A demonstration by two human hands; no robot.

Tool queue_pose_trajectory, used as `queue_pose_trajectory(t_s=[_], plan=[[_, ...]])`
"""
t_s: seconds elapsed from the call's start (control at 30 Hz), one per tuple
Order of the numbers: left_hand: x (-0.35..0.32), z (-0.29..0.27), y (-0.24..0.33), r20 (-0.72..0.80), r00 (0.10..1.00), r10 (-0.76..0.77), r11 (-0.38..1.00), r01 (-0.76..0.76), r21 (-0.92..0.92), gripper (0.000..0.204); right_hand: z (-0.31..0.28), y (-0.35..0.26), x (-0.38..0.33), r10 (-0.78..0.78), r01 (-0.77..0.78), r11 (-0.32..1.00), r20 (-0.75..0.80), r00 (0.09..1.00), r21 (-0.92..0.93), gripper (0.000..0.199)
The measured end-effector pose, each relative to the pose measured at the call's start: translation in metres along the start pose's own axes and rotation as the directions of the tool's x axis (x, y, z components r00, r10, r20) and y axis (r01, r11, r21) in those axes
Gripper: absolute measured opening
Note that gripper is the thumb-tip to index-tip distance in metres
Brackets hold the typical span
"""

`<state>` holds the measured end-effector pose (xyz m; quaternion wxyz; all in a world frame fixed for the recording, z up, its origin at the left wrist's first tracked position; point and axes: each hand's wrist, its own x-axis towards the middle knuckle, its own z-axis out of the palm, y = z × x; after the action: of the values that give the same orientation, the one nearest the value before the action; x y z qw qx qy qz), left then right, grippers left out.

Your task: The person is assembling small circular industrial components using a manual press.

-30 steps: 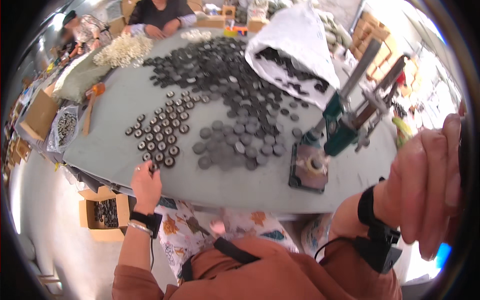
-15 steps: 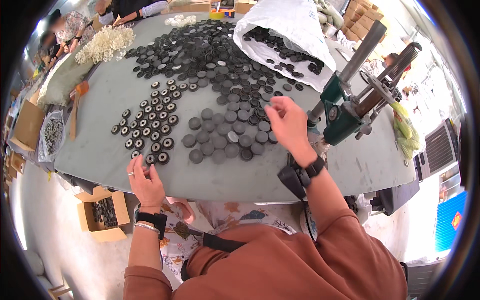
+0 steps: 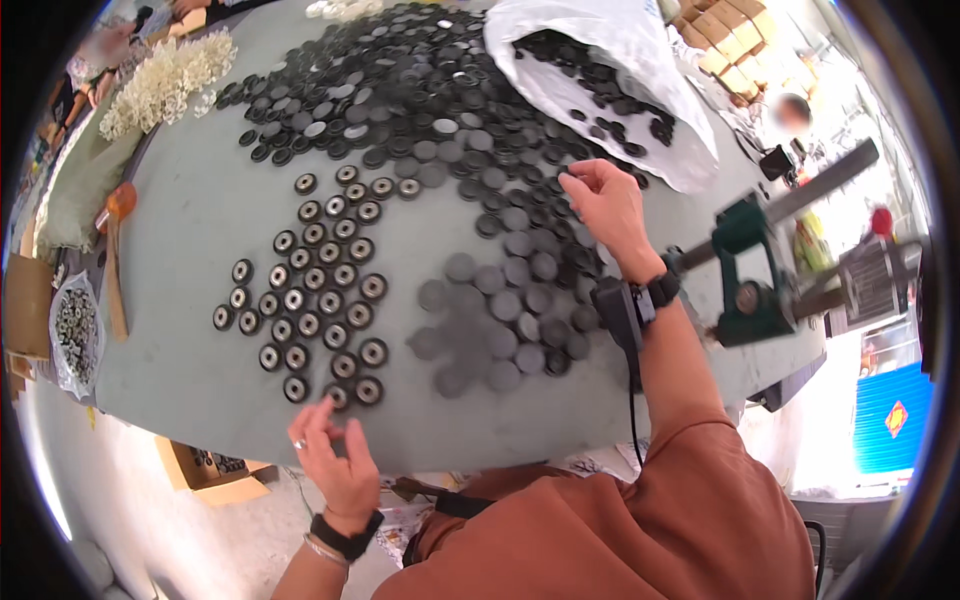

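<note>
1. Ringed black discs [image 3: 318,290], each with a pale centre, are lying in rough diagonal rows on the grey table [image 3: 190,250], just beyond the left hand's fingertips; these appear to be the sorted or finished portion.
2. The left hand [image 3: 335,455] is hovering at the near table edge, fingers loosely curled and pinched together; whether a disc is held cannot be told.
3. Plain flat discs [image 3: 495,320] are lying face-down in a loose cluster between the two hands, apparently awaiting handling.
4. The right hand [image 3: 605,205] is reaching into the near edge of the large heap of black discs [image 3: 420,90], thumb and forefinger closing on one disc at the fingertips.
5. Beyond and to the right of that hand, a white bag [image 3: 610,40] is spilling more discs.
6. Judgement: only a small share is arranged; the heap and bag remain, so most work is outstanding.
</note>
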<state>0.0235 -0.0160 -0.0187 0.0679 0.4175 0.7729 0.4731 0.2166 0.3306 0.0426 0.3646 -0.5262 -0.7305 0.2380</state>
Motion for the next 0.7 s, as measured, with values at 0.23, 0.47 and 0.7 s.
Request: queue_pose_trajectory(t_s=[0.23, 0.47, 0.7], plan=[[0.101, -0.041, 0.026, 0.202, 0.938, 0.283, 0.949, -0.305, 0.084, 0.042, 0.084, -0.064, 0.000, -0.263, 0.308, 0.951, 0.438, 0.860, -0.033, 0.016], [0.256, 0.034, -0.014, 0.261, 0.947, 0.188, 0.918, -0.264, 0.295, 0.046, 0.134, -0.091, 0.001, -0.190, 0.406, 0.867, 0.560, 0.807, -0.290, 0.020], [0.278, 0.071, -0.015, 0.524, 0.839, 0.147, 0.834, -0.390, 0.391, 0.052, 0.143, -0.092, -0.007, -0.204, 0.345, 0.913, 0.490, 0.848, -0.217, 0.021]])
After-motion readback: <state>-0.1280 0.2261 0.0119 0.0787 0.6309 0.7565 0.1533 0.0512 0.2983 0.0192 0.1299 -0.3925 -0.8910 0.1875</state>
